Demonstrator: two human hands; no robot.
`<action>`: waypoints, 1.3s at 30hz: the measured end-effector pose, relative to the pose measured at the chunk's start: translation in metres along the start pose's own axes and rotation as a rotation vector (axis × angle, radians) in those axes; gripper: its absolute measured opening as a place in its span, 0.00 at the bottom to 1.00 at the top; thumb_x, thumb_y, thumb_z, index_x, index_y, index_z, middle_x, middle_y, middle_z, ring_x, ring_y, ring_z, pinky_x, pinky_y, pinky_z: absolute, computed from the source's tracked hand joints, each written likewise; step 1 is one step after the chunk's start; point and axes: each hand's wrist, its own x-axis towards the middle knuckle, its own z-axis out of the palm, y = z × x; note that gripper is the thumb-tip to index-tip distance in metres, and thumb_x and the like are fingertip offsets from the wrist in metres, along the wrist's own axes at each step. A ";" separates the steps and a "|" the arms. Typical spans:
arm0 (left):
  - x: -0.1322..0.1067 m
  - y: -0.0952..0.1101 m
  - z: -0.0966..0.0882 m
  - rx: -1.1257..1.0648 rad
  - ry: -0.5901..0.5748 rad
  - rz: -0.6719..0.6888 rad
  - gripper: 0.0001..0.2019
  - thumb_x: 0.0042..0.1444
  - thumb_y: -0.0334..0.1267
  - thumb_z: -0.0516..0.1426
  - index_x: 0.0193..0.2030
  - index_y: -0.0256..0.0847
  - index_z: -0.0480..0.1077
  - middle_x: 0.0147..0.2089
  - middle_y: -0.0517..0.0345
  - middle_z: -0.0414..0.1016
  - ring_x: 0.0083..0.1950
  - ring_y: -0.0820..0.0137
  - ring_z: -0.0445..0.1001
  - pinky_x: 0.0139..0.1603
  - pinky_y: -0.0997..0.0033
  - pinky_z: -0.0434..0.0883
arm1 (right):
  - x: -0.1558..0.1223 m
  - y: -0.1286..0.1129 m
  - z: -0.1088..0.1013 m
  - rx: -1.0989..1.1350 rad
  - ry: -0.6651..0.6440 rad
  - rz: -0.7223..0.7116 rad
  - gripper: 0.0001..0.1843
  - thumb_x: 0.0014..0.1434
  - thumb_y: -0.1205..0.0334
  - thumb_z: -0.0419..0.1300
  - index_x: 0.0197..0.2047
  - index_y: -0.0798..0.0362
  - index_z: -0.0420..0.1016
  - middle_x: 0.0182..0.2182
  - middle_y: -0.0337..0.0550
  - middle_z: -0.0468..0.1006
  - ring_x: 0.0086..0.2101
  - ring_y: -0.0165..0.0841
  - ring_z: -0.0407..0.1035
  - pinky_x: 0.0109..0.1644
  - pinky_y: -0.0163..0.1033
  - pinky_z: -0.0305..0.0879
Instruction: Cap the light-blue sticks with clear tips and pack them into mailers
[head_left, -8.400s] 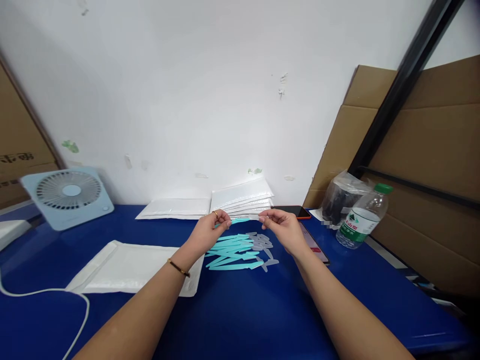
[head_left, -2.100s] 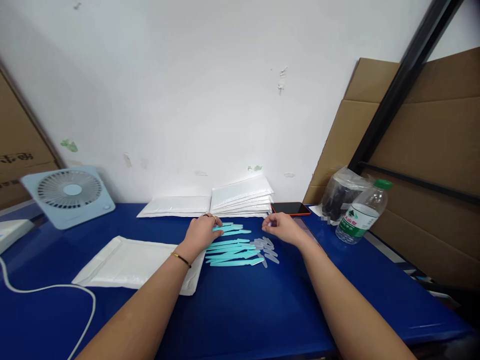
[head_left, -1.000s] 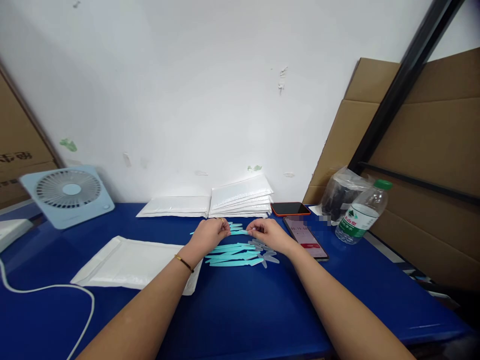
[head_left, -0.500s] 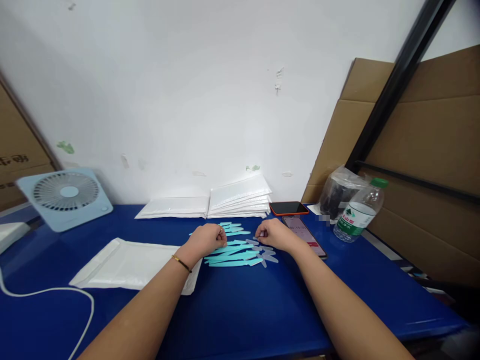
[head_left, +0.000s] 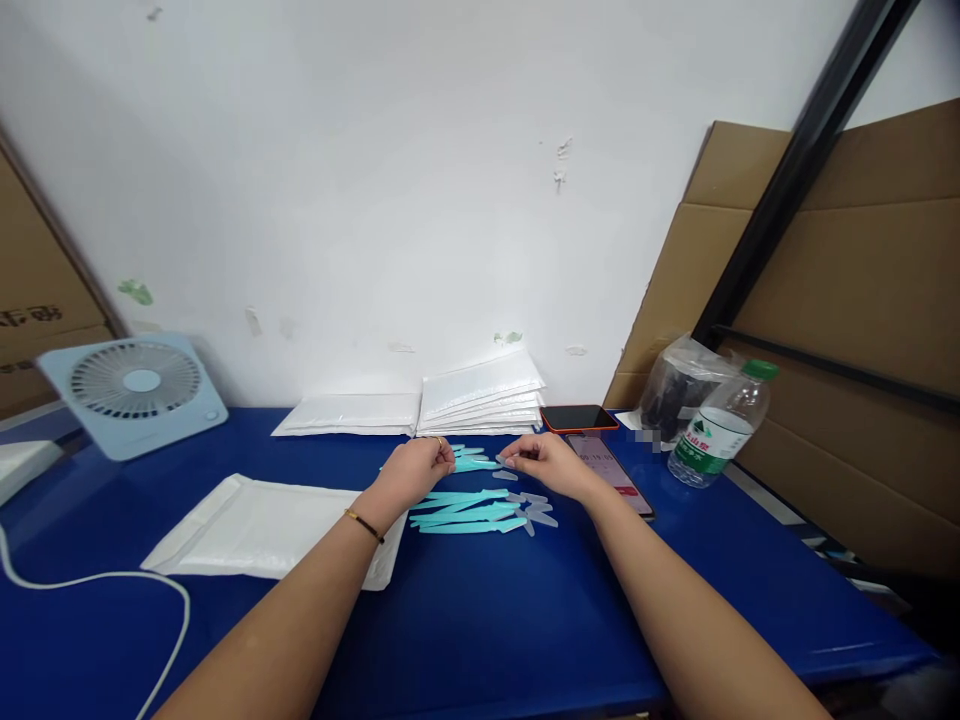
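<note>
My left hand [head_left: 415, 474] is closed on the handle of a turquoise eyebrow razor [head_left: 476, 464], whose blade end points right. Facing it, my right hand [head_left: 546, 464] pinches a small clear blade cap [head_left: 503, 460] at the razor's tip; whether the cap is over the blade, I cannot tell. More turquoise razors [head_left: 465, 527] lie in a loose row just in front of my hands. Several clear caps [head_left: 541, 518] are scattered at their right ends, and a single cap [head_left: 505, 475] lies below my right fingertips. Other razors behind the left hand are partly hidden.
A white padded envelope [head_left: 255, 525] lies under my left forearm. White envelopes [head_left: 480, 395] are stacked against the wall. Two phones, one black-screened [head_left: 579, 417] and one showing a timer [head_left: 611, 470], sit right of centre near a water bottle [head_left: 716, 430]. A blue fan [head_left: 135, 390] stands left.
Both hands have shifted slightly away from me, and the right has moved left, so the fingertips are closer together. A razor now spans between them, with a clear cap at its tip.
</note>
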 end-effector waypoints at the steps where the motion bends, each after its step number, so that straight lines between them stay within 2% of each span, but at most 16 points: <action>1: 0.000 0.000 0.000 -0.001 -0.003 0.003 0.07 0.50 0.41 0.52 0.32 0.42 0.69 0.30 0.60 0.73 0.31 0.72 0.69 0.29 0.76 0.60 | 0.000 -0.002 0.000 0.007 -0.008 0.003 0.15 0.54 0.54 0.56 0.39 0.54 0.77 0.32 0.43 0.77 0.30 0.30 0.67 0.32 0.33 0.60; 6: 0.000 0.002 0.000 -0.012 -0.013 0.018 0.07 0.51 0.41 0.53 0.32 0.42 0.69 0.30 0.60 0.74 0.32 0.72 0.70 0.29 0.77 0.61 | -0.001 -0.008 0.001 0.000 -0.053 0.000 0.14 0.55 0.56 0.55 0.39 0.54 0.77 0.35 0.44 0.77 0.32 0.31 0.69 0.34 0.33 0.63; 12: -0.002 0.012 0.004 0.061 0.000 0.109 0.06 0.51 0.39 0.53 0.32 0.42 0.70 0.30 0.60 0.74 0.31 0.72 0.70 0.30 0.76 0.61 | 0.002 -0.008 0.018 -0.028 -0.045 -0.074 0.13 0.55 0.58 0.55 0.40 0.52 0.77 0.36 0.43 0.77 0.33 0.30 0.69 0.35 0.33 0.63; 14: -0.002 0.014 0.004 0.095 0.037 0.109 0.07 0.53 0.39 0.52 0.32 0.43 0.70 0.31 0.60 0.74 0.32 0.71 0.70 0.32 0.75 0.61 | 0.004 -0.006 0.020 -0.064 -0.003 -0.079 0.13 0.56 0.59 0.54 0.40 0.51 0.76 0.37 0.43 0.76 0.33 0.30 0.69 0.35 0.33 0.63; 18: -0.004 0.014 0.001 0.123 0.145 0.077 0.11 0.52 0.41 0.53 0.41 0.44 0.70 0.41 0.57 0.74 0.41 0.68 0.70 0.38 0.73 0.62 | 0.006 -0.001 0.013 -0.213 0.117 -0.083 0.11 0.55 0.61 0.55 0.38 0.52 0.77 0.34 0.43 0.76 0.32 0.30 0.68 0.37 0.34 0.62; 20: -0.005 0.014 -0.001 0.115 0.086 0.083 0.12 0.49 0.45 0.55 0.39 0.45 0.70 0.41 0.58 0.73 0.41 0.67 0.70 0.36 0.73 0.62 | 0.005 0.001 0.009 -0.280 0.079 -0.100 0.09 0.53 0.61 0.57 0.36 0.52 0.77 0.32 0.42 0.75 0.30 0.29 0.67 0.35 0.33 0.61; 23: -0.009 0.015 0.001 0.094 -0.077 0.100 0.12 0.45 0.50 0.57 0.31 0.45 0.72 0.35 0.59 0.73 0.36 0.68 0.70 0.29 0.74 0.61 | 0.003 0.002 0.008 -0.367 -0.017 -0.111 0.07 0.49 0.62 0.60 0.32 0.53 0.77 0.30 0.43 0.75 0.29 0.29 0.66 0.33 0.32 0.60; 27: -0.010 0.015 0.007 0.047 -0.184 0.074 0.10 0.45 0.47 0.57 0.29 0.43 0.72 0.31 0.60 0.74 0.31 0.70 0.70 0.25 0.75 0.59 | 0.003 0.001 0.010 -0.459 -0.030 -0.084 0.06 0.48 0.69 0.57 0.28 0.55 0.76 0.28 0.43 0.74 0.27 0.28 0.65 0.32 0.32 0.58; 30: -0.008 0.013 0.008 0.011 -0.152 0.066 0.09 0.48 0.44 0.54 0.29 0.42 0.70 0.30 0.59 0.74 0.30 0.71 0.69 0.26 0.75 0.59 | 0.003 0.000 0.008 -0.399 -0.002 -0.057 0.06 0.49 0.68 0.56 0.29 0.55 0.74 0.29 0.43 0.73 0.28 0.28 0.65 0.32 0.31 0.58; 35: -0.005 0.011 0.001 -0.040 -0.053 0.010 0.10 0.50 0.44 0.52 0.32 0.41 0.69 0.30 0.59 0.73 0.30 0.72 0.69 0.28 0.76 0.61 | 0.000 -0.002 0.001 -0.144 -0.005 -0.008 0.12 0.56 0.58 0.51 0.35 0.55 0.72 0.25 0.39 0.71 0.25 0.27 0.63 0.28 0.30 0.57; 39: -0.004 0.009 -0.002 -0.059 -0.016 -0.007 0.11 0.51 0.45 0.52 0.33 0.41 0.68 0.29 0.59 0.72 0.30 0.72 0.68 0.27 0.76 0.60 | -0.002 -0.005 0.000 -0.054 -0.039 0.005 0.15 0.57 0.54 0.51 0.37 0.56 0.72 0.27 0.40 0.72 0.25 0.26 0.63 0.28 0.31 0.57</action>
